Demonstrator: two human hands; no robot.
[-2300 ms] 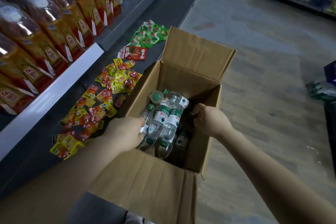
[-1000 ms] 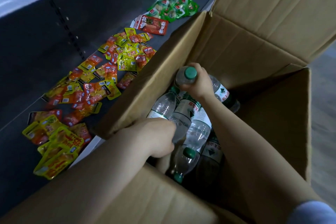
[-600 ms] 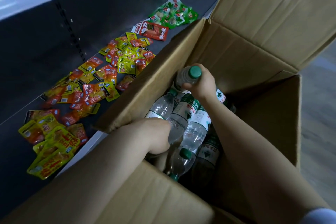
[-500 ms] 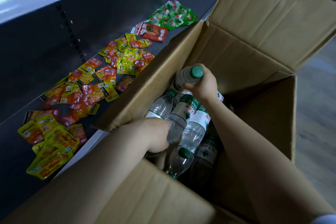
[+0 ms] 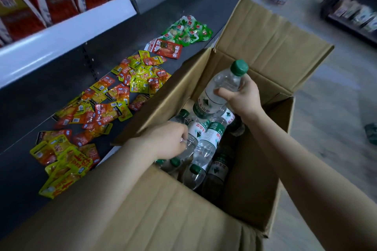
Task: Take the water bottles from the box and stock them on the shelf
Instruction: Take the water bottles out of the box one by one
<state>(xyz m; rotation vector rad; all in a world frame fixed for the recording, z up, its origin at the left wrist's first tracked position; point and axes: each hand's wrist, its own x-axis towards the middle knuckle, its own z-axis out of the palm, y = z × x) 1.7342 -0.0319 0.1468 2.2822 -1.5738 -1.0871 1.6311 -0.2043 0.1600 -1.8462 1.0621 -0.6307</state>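
While the right hand (image 5: 242, 98) has lifted its water bottle (image 5: 219, 91) clear of the pile — fingers wrapped round the neck under the green cap — the left hand (image 5: 169, 140) stays low in the box (image 5: 271, 47), curled round another bottle (image 5: 190, 144). One is on its way out, so shelving comes next. Beside the box, the dark shelf (image 5: 51, 91) holds scattered snack sachets (image 5: 114, 104) — the aisle floor (image 5: 336, 96) lies beyond
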